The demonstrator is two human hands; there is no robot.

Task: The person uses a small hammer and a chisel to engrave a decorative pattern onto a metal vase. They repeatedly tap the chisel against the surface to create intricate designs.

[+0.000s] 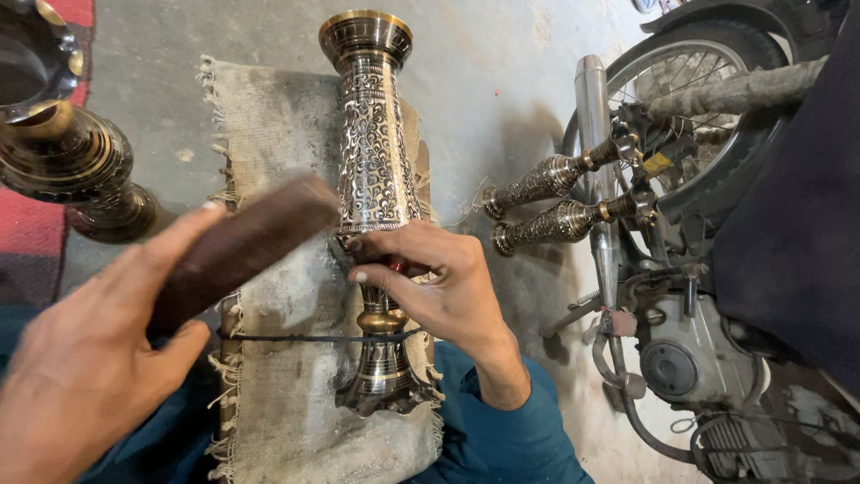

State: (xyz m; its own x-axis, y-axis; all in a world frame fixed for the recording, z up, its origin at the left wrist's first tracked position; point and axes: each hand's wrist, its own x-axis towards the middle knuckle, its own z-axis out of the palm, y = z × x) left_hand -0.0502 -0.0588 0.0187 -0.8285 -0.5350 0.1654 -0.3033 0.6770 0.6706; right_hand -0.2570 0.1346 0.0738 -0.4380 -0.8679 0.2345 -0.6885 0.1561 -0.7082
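A tall engraved brass vase (pixel 374 134) lies lengthwise on a burlap-wrapped block (pixel 287 296), its flared mouth pointing away from me. A dark cord (pixel 296 338) runs across its narrow stem. My left hand (pixel 85 358) grips a dark wooden mallet (pixel 237 246), raised and blurred, over the burlap left of the vase. My right hand (pixel 430 282) rests on the vase's waist and pinches a small tool with a reddish handle (pixel 396 265) against the metal. Both sleeves are teal.
A motorcycle (pixel 681 224) stands close on the right, with two smaller engraved brass pieces (pixel 546 202) propped against it. Another dark brass vessel (pixel 76 166) sits at the left on a red mat (pixel 31 237). The floor is grey concrete.
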